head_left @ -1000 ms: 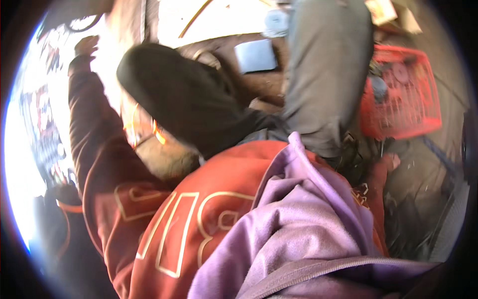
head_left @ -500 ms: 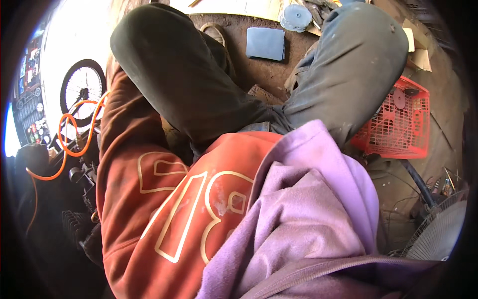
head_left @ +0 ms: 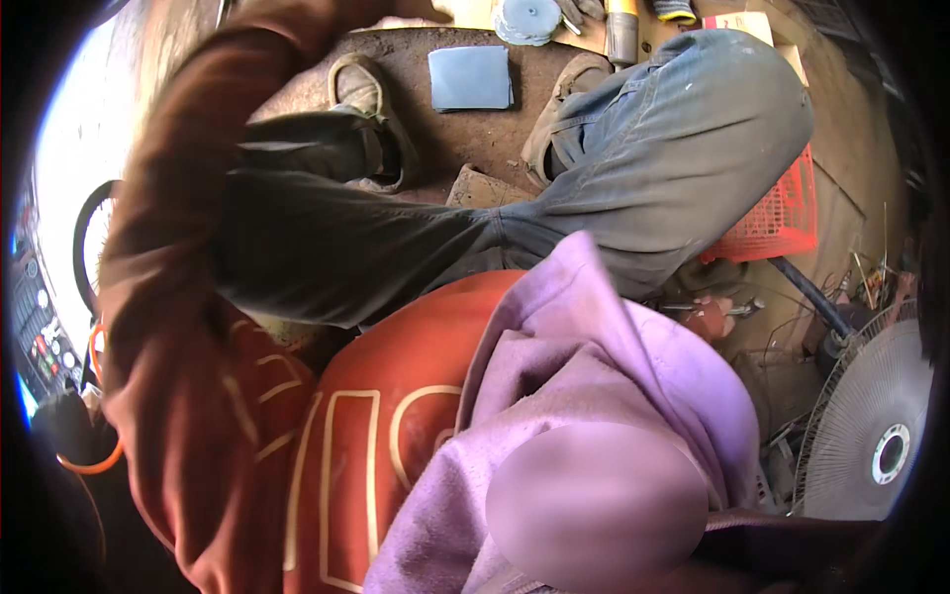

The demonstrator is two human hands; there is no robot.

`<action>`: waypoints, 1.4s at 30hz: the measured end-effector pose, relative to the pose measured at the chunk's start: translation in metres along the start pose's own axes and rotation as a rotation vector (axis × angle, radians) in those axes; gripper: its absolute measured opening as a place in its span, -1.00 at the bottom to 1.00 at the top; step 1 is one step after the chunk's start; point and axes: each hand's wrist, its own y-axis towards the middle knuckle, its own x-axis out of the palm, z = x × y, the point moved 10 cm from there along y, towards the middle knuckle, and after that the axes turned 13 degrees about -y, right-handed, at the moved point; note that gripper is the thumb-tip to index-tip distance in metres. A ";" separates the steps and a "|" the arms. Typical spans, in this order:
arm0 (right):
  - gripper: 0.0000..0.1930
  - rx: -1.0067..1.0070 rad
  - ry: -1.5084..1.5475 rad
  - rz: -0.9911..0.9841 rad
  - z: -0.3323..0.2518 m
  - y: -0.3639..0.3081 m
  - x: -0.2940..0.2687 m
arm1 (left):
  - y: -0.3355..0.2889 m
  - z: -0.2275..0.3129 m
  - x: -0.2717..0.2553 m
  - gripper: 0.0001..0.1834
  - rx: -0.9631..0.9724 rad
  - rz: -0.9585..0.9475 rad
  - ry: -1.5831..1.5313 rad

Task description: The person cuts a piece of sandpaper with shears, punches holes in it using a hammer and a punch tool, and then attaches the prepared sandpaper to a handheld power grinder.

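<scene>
Left hand point(head_left: 401, 10): raised at the upper edge, blurred and partly cut off; whether the fingers are spread or gripping cannot be told. Nearest item: a pale board point(head_left: 470, 14).

Right hand point(head_left: 709, 319): low, beside the right thigh; fingers curled around a metal spanner point(head_left: 748, 308), its jawed end showing to the right of the hand, its slim shaft to the left.

Blue-grey sheets point(head_left: 470, 77), rectangular, stacked: flat on brown ground point(head_left: 450, 139), between two worn tan shoes point(head_left: 358, 87).

Blue-grey disc point(head_left: 526, 20), round: on the board, above the sheets.

Cylindrical tool point(head_left: 621, 32), silver and yellow: right of the disc, near the right shoe.

Basket point(head_left: 777, 213), red plastic, lattice-walled: partly hidden by the right knee.

Fan point(head_left: 861, 436), round wire grille, pale hub: lower right, well apart from the sheets.

Hose point(head_left: 94, 461), orange: far left, near a dark-rimmed wheel point(head_left: 87, 238).
</scene>
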 end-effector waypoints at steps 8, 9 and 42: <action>-0.74 -0.235 0.313 -1.409 -0.291 -0.143 0.051 | 0.035 -0.039 0.222 0.10 -0.003 0.097 0.210; -0.76 -0.279 0.420 -1.458 -0.324 -0.164 0.047 | 0.035 -0.039 0.237 0.11 0.006 0.081 0.220; -0.78 -0.535 0.337 -1.670 -0.454 -0.351 0.179 | -0.112 -0.160 -0.049 -0.38 -0.300 0.401 -0.174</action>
